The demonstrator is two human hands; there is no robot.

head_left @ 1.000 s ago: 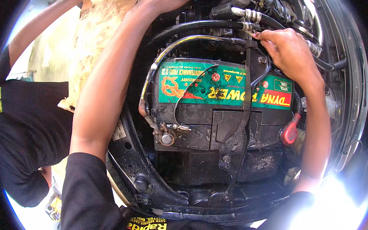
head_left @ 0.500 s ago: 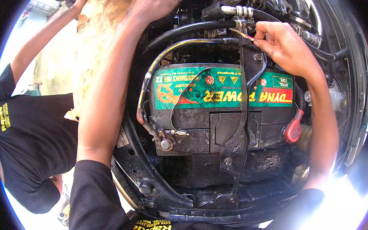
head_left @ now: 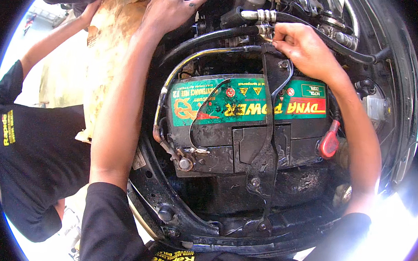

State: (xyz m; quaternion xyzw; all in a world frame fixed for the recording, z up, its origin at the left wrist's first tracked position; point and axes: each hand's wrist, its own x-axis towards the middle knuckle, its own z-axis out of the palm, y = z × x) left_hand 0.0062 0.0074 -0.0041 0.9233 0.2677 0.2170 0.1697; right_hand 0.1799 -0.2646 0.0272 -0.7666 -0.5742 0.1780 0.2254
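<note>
My right hand is closed in a pinch above the far edge of the car battery, beside the hose fittings. It holds a thin pale strip, mostly hidden by the fingers; its kind cannot be made out. My left hand rests at the top beside the brown paper-like cover, its thumb stretched out and its other fingers partly cut off by the picture's edge. A black hold-down bracket crosses the battery from far to near. A bolted clamp sits on the left terminal, and a red cap covers the right one.
Black hoses with metal fittings run behind the battery. A striped cable curves down to the left clamp. The stained brown cover lies along the left. Beyond it a co-worker in a black shirt reaches a hand towards the engine.
My right hand has shifted slightly left, and the pale strip is now mostly hidden by its fingers. My left thumb has stretched outward. The whole view has shifted slightly.
</note>
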